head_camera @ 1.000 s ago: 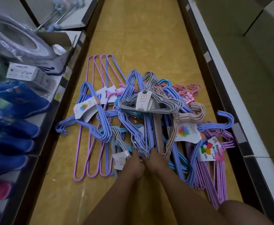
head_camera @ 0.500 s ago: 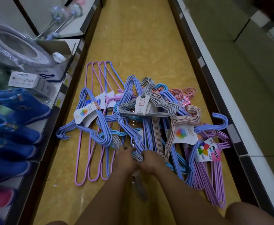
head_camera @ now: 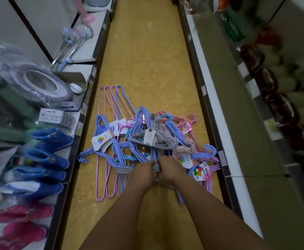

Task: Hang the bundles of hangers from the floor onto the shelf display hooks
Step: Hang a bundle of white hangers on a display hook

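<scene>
Head view: both hands grip bundle, lengthwise up aisle.

We've got both arms stretched down and forward, our left hand and right hand pressed side by side, fingers curled tight, gripping.

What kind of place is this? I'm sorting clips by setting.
Most likely a shop aisle: stocked shelves on both sides, blue boots on display, and tagged hanger bundles piled on the floor.
</scene>
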